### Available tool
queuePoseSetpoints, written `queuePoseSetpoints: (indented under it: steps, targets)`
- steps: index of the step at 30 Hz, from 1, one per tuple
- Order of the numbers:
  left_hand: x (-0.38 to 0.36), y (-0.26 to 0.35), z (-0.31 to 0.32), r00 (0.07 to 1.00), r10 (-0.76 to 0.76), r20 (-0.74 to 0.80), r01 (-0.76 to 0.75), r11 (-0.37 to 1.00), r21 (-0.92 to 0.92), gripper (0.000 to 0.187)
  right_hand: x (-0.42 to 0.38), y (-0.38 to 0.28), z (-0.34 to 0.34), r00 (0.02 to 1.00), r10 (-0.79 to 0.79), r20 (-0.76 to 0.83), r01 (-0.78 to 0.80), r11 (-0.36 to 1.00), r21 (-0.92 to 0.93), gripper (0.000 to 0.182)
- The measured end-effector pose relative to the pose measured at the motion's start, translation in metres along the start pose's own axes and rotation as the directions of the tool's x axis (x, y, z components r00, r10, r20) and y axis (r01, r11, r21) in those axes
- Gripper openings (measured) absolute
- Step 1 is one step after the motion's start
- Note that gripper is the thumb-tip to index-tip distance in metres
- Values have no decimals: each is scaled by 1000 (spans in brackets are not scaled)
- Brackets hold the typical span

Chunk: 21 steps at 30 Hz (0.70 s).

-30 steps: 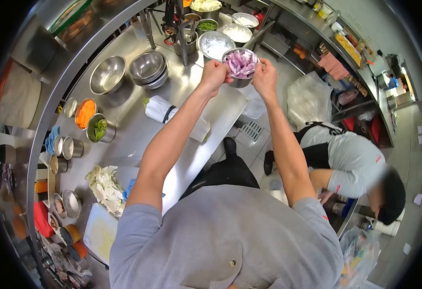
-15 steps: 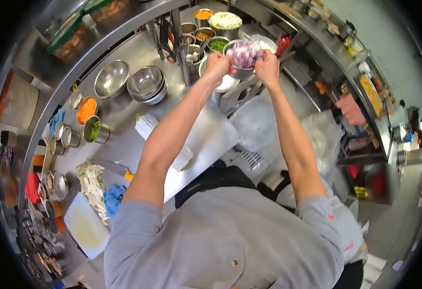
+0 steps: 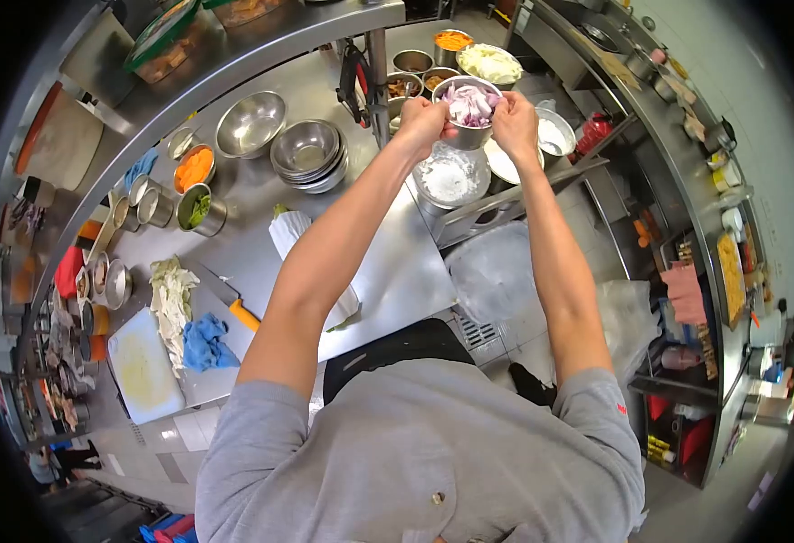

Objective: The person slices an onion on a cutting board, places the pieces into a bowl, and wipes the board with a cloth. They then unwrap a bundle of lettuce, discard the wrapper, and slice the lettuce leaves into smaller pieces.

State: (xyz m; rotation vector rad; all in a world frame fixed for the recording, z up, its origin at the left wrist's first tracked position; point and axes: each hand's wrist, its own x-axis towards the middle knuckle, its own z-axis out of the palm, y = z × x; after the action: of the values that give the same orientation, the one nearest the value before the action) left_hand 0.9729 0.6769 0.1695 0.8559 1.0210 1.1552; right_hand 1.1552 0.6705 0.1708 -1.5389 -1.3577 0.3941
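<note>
Between my hands is a round metal container (image 3: 466, 136) heaped with sliced purple onion (image 3: 469, 102). My left hand (image 3: 424, 125) is closed on its left rim. On the right rim, my right hand (image 3: 515, 127) is closed too. The container is held over a group of pots at the far end of the steel counter. Below it stands a bowl of white powder (image 3: 449, 176). Just behind it are a pot of chopped pale vegetable (image 3: 490, 63) and a pot of orange shreds (image 3: 453, 42).
Stacked metal bowls (image 3: 309, 154) and a single bowl (image 3: 251, 124) sit on the counter (image 3: 397, 262). A knife with an orange handle (image 3: 244, 315) lies near a blue cloth (image 3: 207, 342) and a white cutting board (image 3: 145, 366). An upright post (image 3: 378, 86) supports the shelf.
The onion, blurred in motion before, is now still in the container. The view has shifted, and more of the white powder bowl shows beneath my hands.
</note>
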Motion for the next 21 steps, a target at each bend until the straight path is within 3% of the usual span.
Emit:
queuePoseSetpoints:
  steps: [4,5,8,9,13,16,18,20,21]
  targets:
    - [8,5,-1,982,161,-96,-153,984,87,14,17,-15,9,969,-245,-34,243,968,-55,32]
    - [12,4,-2,983,121,-138,-103,986,131,9,25,-15,8,988,-93,125,104,991,-86,31]
    - [32,2,-15,993,-12,-114,23,995,93,9,51,14,27,980,12,201,-8,1000,-23,31]
    - [30,5,-13,991,3,-130,9,996,93,9,56,13,27,975,-4,224,4,1000,1,28]
    - [44,24,-5,989,78,-123,-62,989,133,14,85,0,24,891,111,440,-191,971,143,17]
    - [49,33,1,984,167,-57,-158,977,144,20,105,-1,20,909,154,386,-249,946,208,17]
    - [59,15,-5,981,194,6,-183,916,358,26,113,1,10,935,162,316,-234,950,205,15]
    - [84,-29,-21,939,325,113,-310,655,689,28,119,3,-1,954,167,250,-212,963,167,14]
    - [77,-35,-16,963,247,103,-240,627,741,33,122,13,-1,968,180,176,-212,959,188,15]
